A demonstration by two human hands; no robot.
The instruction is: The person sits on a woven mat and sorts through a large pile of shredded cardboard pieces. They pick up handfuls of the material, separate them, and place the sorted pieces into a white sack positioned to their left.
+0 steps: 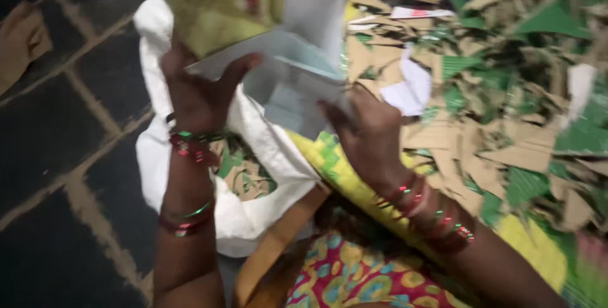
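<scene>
the left hand [199, 89] and the right hand [367, 137] both hold one pale card piece [288, 70]. the left thumb [237, 67] curls over its near edge, with the other left fingers hidden behind it. the right fingers [339, 115] close on its lower corner. so both hands are gripping the card, and it sits between them, just above the fingers. it is blurry, so i cannot tell if it is one sheet or a folded box.

a yellow-green piece [218, 0] sits right above the left fingers, touching the card. i cannot tell if the hand holds that too.

below the fingers lies one white sack [253, 137], open, with a few torn bits [244, 175] inside. it looks like there is room for many more.

to the right of the right fingers there is a big heap of torn scraps [506, 92], brown, green and white. there are far too many to count. i think the work is only partly done, as most of the heap lies outside the sack.

many bangles [190, 143] ring both wrists. the dark tiled floor [63, 156] is left of the left fingers.
</scene>
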